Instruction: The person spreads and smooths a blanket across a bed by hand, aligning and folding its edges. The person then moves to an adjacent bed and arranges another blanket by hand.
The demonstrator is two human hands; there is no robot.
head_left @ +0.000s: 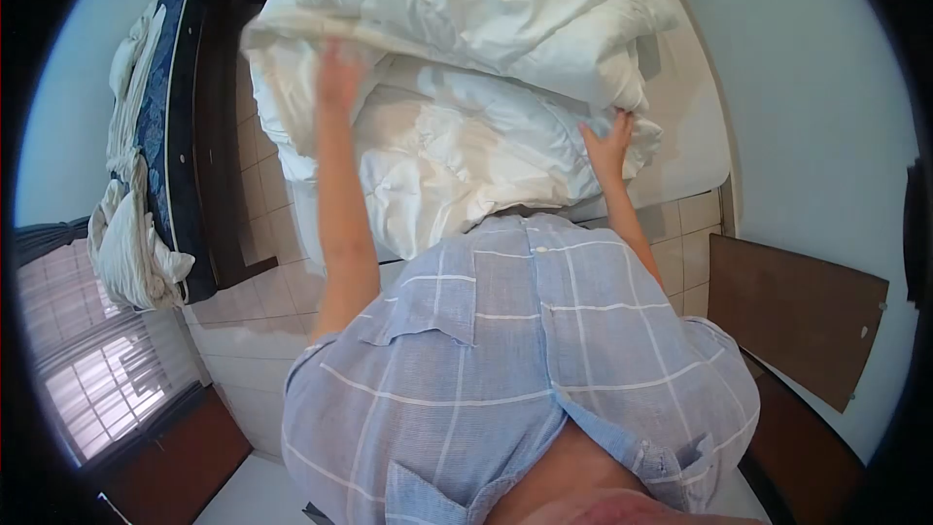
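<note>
In the head view, a thick white comforter (466, 0) lies bunched and folded on a bed (692, 141) directly in front of the person, its upper layer doubled over a lower, rumpled part that reaches close to the plaid shirt (505, 331). The left hand (341, 76) is at the left part of the comforter, against the raised edge of the fold; it is blurred by motion, and whether its fingers are clenched on the fabric or released cannot be told. The right hand (608, 148) is at the right side of the comforter, lower in the view than the left one, with its thumb apart from the fingers and the fingertips against the fabric just below the upper fold; it is open rather than clenched. Part of the bed's pale surface shows to the right of the comforter. On the left side of the view stands a second bed, with a dark blue patterned mattress (155, 102) on a dark wooden frame (216, 165) and crumpled white bedding (131, 233) along its far side. Light tiles cover the floor (267, 294) between the beds. A window (107, 394) with a sheer curtain is at the lower left, and a brown panel (792, 316) stands near the wall (807, 87) on the right.
</note>
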